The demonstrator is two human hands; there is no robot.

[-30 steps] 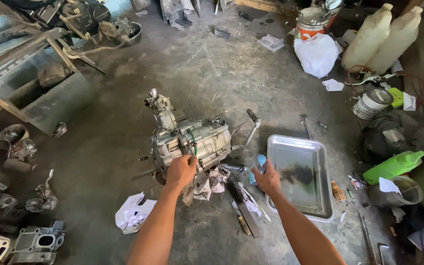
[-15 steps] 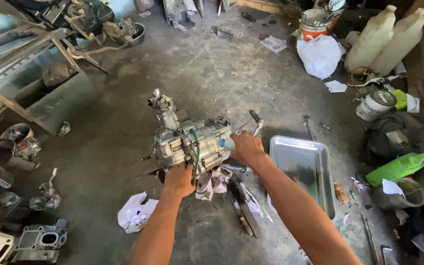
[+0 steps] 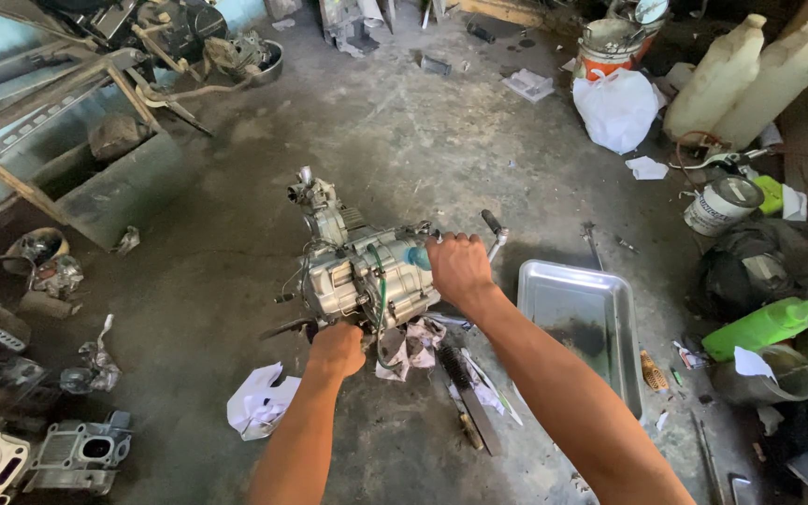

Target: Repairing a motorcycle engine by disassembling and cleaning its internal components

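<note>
The engine (image 3: 362, 271) is sitting on the concrete floor (image 3: 423, 140), directly between the two hands. The right hand (image 3: 458, 266) is resting on the engine's upper right side, its grip curled shut around a blue-handled tool (image 3: 417, 257) whose working end is hidden against the casing. The left hand (image 3: 337, 348) is pressing at the engine's lower front edge, fingers folded into a closed grip on something at the base; what exactly it is clutching cannot be told.

The engine is looking grey and grimy, a ribbed metal casing with a cylinder part (image 3: 315, 201) jutting off its far end, thin wires and a green hose trailing over its side, and a black-tipped lever (image 3: 493, 229) sticking up just past the right hand.

Crumpled rags (image 3: 409, 346) are lying under the engine's near edge, and a crumpled white paper (image 3: 259, 404) is lying near the engine on the left hand's side. A flat bar tool (image 3: 468, 397) is lying near the engine's front. A shiny metal tray (image 3: 610, 374) is sitting beside the engine, beyond the right forearm. Well apart from the engine, two pale plastic jugs (image 3: 745, 79) are standing beyond the tray, and loose engine parts (image 3: 77, 454) are lying far off on the left hand's side.
</note>
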